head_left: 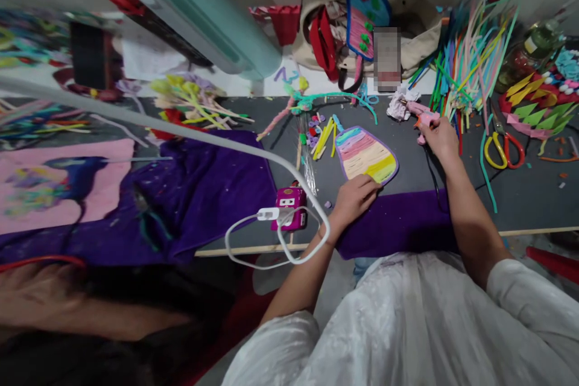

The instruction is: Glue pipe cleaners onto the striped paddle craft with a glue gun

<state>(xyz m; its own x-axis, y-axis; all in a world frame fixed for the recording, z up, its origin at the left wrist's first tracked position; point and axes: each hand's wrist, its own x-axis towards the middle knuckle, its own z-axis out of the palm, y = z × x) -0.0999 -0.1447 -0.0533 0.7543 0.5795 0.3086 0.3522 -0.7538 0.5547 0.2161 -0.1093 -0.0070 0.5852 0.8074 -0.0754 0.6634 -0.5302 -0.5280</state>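
Observation:
My right hand [438, 134] is closed around a pink glue gun [425, 117], whose tip points at a crumpled piece of white paper [402, 104]. A thin dark cord hangs from the gun. The fingers of my left hand [359, 198] are bent over the lower edge of a pear-shaped pipe-cleaner panel [362, 151], which lies flat. Its stripes run from blue through pink and cream to yellow inside a purple border. Left of it are several cut yellow pipe cleaners [323, 139]. A purple cloth [398, 223] lies below my hands.
A white cable crosses above a magenta power adapter [289, 205]. Scissors [503, 145] and a bunch of pipe cleaners [470, 66] are to the right. A finished panel [368, 12] stands at the back. At left, a co-worker's arm [90, 313] is near pliers [151, 217].

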